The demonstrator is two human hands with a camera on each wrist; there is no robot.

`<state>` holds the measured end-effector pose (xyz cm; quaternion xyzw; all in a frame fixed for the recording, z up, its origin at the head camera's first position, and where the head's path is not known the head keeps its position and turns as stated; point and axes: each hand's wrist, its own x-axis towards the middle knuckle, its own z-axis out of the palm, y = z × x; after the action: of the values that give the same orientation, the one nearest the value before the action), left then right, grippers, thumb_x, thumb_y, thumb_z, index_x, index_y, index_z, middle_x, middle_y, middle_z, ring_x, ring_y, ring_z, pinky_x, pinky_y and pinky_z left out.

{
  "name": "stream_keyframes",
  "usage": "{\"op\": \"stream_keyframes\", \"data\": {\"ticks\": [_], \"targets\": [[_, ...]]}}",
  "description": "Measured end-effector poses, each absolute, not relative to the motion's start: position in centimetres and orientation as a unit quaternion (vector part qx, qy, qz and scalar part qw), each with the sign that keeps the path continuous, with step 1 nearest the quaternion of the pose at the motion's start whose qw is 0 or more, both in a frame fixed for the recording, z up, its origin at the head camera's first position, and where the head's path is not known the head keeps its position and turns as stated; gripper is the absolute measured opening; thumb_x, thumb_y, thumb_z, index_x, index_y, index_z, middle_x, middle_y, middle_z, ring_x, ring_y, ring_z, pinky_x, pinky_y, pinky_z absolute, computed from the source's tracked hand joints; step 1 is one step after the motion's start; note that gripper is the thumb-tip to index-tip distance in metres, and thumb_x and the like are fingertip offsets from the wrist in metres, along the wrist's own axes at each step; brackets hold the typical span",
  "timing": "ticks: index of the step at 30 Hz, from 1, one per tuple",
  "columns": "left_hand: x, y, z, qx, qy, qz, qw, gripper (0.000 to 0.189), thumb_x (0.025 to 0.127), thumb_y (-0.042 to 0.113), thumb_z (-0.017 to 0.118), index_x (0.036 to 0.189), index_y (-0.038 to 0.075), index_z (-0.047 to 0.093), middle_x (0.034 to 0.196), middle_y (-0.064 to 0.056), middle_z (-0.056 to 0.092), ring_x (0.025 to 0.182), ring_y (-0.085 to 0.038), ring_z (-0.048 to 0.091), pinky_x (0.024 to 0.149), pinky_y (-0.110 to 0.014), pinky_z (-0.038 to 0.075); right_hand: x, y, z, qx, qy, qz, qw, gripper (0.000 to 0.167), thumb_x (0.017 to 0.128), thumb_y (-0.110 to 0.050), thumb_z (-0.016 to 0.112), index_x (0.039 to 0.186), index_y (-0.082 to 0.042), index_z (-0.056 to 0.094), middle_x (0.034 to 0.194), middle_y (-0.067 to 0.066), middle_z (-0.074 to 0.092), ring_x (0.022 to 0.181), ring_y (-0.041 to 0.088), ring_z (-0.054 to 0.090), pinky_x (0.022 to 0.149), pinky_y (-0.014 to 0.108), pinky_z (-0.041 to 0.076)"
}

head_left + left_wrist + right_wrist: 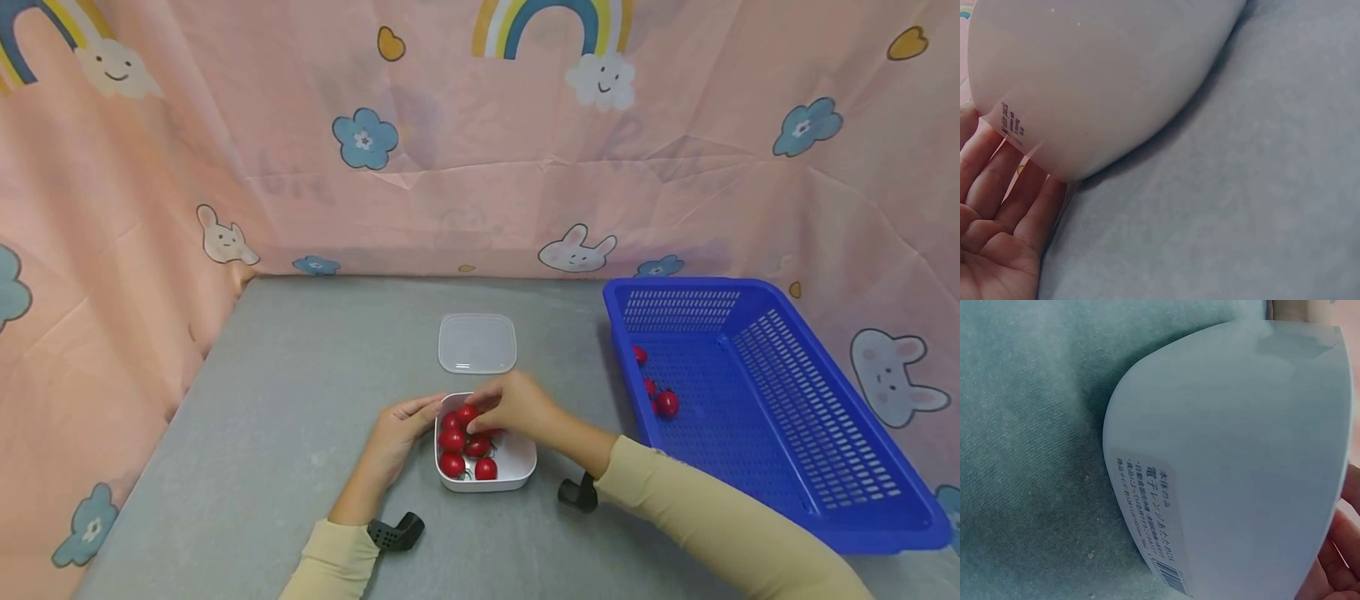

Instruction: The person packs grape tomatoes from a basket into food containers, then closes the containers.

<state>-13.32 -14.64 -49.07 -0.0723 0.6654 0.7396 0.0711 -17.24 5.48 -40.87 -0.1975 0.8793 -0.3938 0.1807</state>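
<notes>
A white rectangular food container (517,467) stands on the table with several red cherry tomatoes (452,440) inside, mostly toward its left side. My left hand (395,439) rests against the container's left side; in the left wrist view the fingers (1025,194) lie nearly straight along its wall. Over the container's far part, my right hand (513,406) reaches in from the right. Its thumb and fingertips pinch a cherry tomato (468,414) near the back left corner. In the right wrist view the labelled container wall (1229,444) hides most of that hand.
A translucent lid (477,343) lies flat behind the container. On the right stands a big blue plastic basket (750,467), with a few cherry tomatoes (667,404) by its left wall. A pink printed curtain (450,200) hangs along the back and left of the grey table (285,417).
</notes>
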Motion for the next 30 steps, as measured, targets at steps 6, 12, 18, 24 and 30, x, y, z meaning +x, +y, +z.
{"op": "stream_keyframes", "data": {"ticks": [6,12,18,24,30], "targets": [[-13.31,-14.67,-49.02,-0.073,0.667,0.738,0.073,0.031,0.095,0.015,0.065,0.119,-0.005,0.069,0.119,-0.01,0.073,0.104,-0.003,0.066,0.091,-0.021,0.054,-17.17,5.42,-40.89,-0.191,0.877,-0.4,0.185,0.031,0.074,-0.015,0.087,0.103,-0.006,0.079,0.099,0.008,0.078,0.092,0.015,0.072,0.081,0.029,0.058],[-13.33,-14.72,-49.06,-0.077,0.672,0.733,0.077,0.031,0.095,0.016,0.066,0.119,-0.002,0.07,0.122,-0.011,0.072,0.107,-0.005,0.065,0.098,-0.029,0.054,-17.19,5.39,-40.84,-0.184,0.878,-0.4,0.189,0.032,0.075,-0.016,0.087,0.103,-0.006,0.079,0.101,0.008,0.078,0.093,0.015,0.071,0.083,0.03,0.058],[-13.32,-14.71,-48.99,-0.078,0.674,0.73,0.076,0.031,0.095,0.016,0.066,0.119,-0.002,0.07,0.122,-0.011,0.072,0.107,-0.006,0.066,0.1,-0.034,0.053,-17.16,5.34,-40.73,-0.173,0.879,-0.402,0.191,0.031,0.075,-0.018,0.087,0.103,-0.007,0.079,0.102,0.008,0.078,0.095,0.016,0.071,0.083,0.031,0.058],[-13.32,-14.69,-48.99,-0.079,0.676,0.729,0.075,0.03,0.095,0.016,0.066,0.119,-0.002,0.07,0.122,-0.011,0.072,0.108,-0.006,0.066,0.101,-0.036,0.052,-17.19,5.31,-40.82,-0.169,0.877,-0.406,0.193,0.031,0.075,-0.018,0.087,0.103,-0.007,0.079,0.1,0.008,0.078,0.094,0.016,0.073,0.084,0.032,0.059],[-13.48,-14.71,-49.22,-0.08,0.67,0.734,0.072,0.031,0.094,0.016,0.066,0.119,-0.003,0.07,0.121,-0.01,0.072,0.107,-0.004,0.066,0.099,-0.031,0.053,-17.27,5.41,-40.86,-0.17,0.871,-0.415,0.2,0.031,0.076,-0.016,0.086,0.103,-0.006,0.078,0.098,0.009,0.078,0.092,0.016,0.074,0.082,0.03,0.059]]}}
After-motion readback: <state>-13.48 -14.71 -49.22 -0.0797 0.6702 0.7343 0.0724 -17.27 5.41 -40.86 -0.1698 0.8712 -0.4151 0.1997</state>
